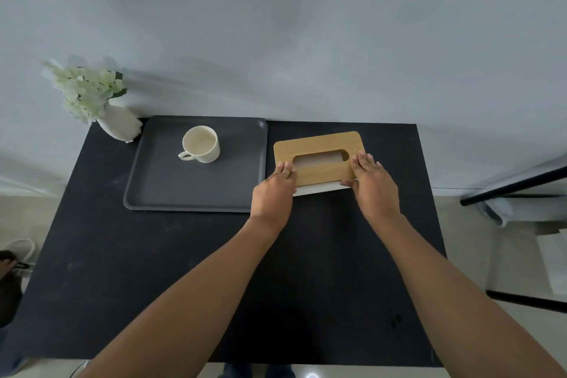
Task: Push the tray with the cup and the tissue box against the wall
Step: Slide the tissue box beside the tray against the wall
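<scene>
A dark grey tray lies on the black table, its far edge touching the wall. A cream cup stands upright on the tray, handle toward me. Right of the tray sits the tissue box, white with a wooden lid and an oval slot, slightly away from the wall and a little skewed. My left hand rests on the box's near left corner. My right hand lies on its near right corner, thumb on the white side. Both hands hold the box between them.
A white vase with pale flowers stands at the far left corner, next to the tray. The grey wall runs along the table's far edge. A black-framed rack stands off the table's right side.
</scene>
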